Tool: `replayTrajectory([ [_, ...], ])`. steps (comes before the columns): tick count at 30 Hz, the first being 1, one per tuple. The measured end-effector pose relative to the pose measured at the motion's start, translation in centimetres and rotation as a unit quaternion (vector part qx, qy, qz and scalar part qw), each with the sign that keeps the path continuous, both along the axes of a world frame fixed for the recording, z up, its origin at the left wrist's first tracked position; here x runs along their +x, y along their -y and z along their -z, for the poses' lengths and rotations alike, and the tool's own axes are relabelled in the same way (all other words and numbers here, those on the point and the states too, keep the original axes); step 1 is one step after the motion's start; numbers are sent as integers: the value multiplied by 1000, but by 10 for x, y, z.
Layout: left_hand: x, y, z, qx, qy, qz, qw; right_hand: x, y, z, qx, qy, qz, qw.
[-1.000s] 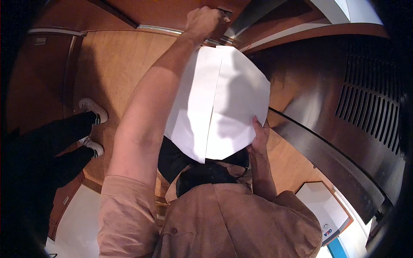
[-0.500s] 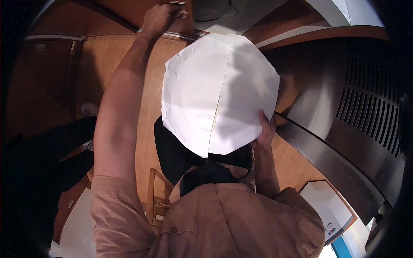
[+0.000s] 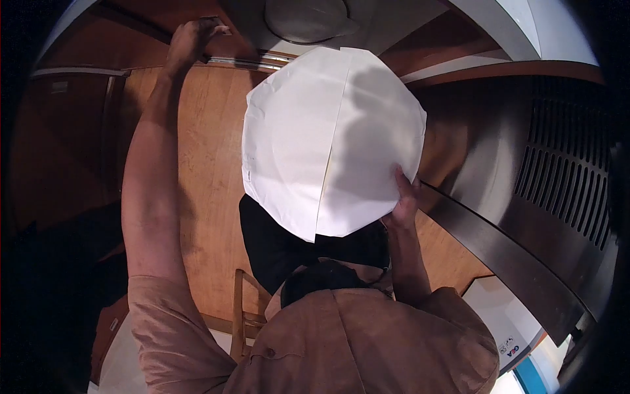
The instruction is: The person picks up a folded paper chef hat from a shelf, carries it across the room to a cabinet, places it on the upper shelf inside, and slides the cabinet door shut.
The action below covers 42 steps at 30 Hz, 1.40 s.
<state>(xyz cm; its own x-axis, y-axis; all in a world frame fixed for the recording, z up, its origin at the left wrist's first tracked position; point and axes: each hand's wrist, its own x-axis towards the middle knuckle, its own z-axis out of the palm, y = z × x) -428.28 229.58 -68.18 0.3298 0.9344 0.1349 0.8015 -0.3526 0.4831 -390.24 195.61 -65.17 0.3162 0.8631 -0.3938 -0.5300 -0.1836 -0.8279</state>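
My right hand [image 3: 405,200] grips the right edge of a large, flat, roundish package wrapped in white paper [image 3: 289,131], with the thumb on top and the fingers hidden beneath. A seam runs down the paper's middle, and what lies inside is hidden. At the upper left, my left hand [image 3: 193,41] has its fingers curled at the recessed handle [image 3: 224,27] of a brown wooden sliding door [image 3: 236,47]. Beyond the package, through the door's opening, a round grey thing [image 3: 308,18] shows in the cupboard.
To the right stands a metal unit with a slotted vent [image 3: 564,177]. A wooden chair [image 3: 238,302] is behind on the left, on the wood floor [image 3: 210,197]. A white box with printed lettering [image 3: 505,322] lies low on the right. Door tracks [image 3: 243,64] run along the cupboard's base.
My left hand has slid the door to the left, and more of the cupboard and the round grey thing shows. The package stays in my right hand, almost unmoved.
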Motion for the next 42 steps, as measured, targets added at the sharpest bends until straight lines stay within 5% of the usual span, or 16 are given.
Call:
replayTrajectory([
  [3, -9, -3, 11, 66, -4, 10, 998, 3, 2, 6, 17, 15, -7, 1000],
  [7, 9, 60, 12, -1, 190, -112, 975, 0, 6, 3, 8, -24, -12, 1000],
  [9, 40, 123, -8, -167, 331, -248, 895, 0, 0, 9, 11, -57, -13, 998],
  [11, 59, 191, -9, -312, 485, -233, 783, -1, 1, 6, -4, -47, -1, 999],
  [12, 72, 220, -6, -399, 585, -194, 679, -2, 0, 7, -22, -36, 10, 999],
  [13, 96, 249, -31, -364, 599, -184, 689, -3, 0, 7, -19, -32, 13, 999],
  [15, 115, 300, -32, -395, 663, -259, 581, -3, 1, 7, 4, 1, 6, 1000],
  [18, 136, 326, -35, -375, 609, -241, 656, -5, -3, 0, -2, 5, 8, 1000],
  [25, 142, 321, -41, -335, 636, -261, 644, -5, -6, -21, -45, 72, -23, 996],
  [28, 145, 317, -41, -310, 663, -241, 638, 3, -8, -37, -34, 197, -145, 969],
  [31, 147, 317, -29, -274, 653, -213, 673, -6, 9, -38, -161, 107, -199, 961],
  [33, 145, 319, -28, -269, 642, -204, 688, -14, 26, -15, -65, 43, -166, 983],
  [42, 131, 303, -52, -379, 566, -131, 721, -37, 32, 27, 11, -27, -24, 999],
])
